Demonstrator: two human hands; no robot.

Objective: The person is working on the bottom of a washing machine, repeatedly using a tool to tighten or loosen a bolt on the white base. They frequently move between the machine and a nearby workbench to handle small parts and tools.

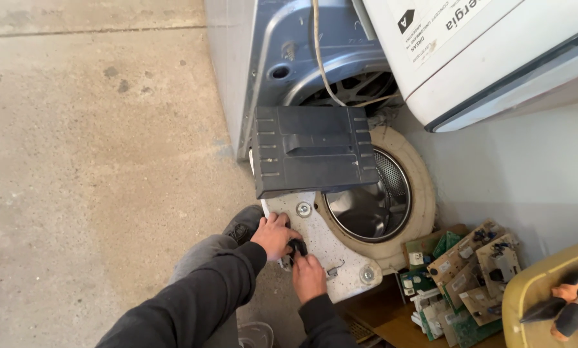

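Black part [297, 247] pinched between your left hand [274, 235] and right hand [309, 277] fingers, 7 o'clock of the steel drum [372, 200] (tub face).

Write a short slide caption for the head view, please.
Both hands work a small black part on a washing machine tub.

The picture is bright and evenly lit by soft daylight, with no hard lamp light visible. The concrete floor [95, 161] on the left of the frame is pale and almost washed out near the upper left. Shadows are soft: a faint one lies under the dark plastic cover [311, 151] in the centre, and deeper shade fills the drum opening [369, 203]. A weak shine sits on the metal inside the drum. Focus is sharp in the middle; the lower right corner looks slightly soft. Straight edges bend a little near the frame borders.
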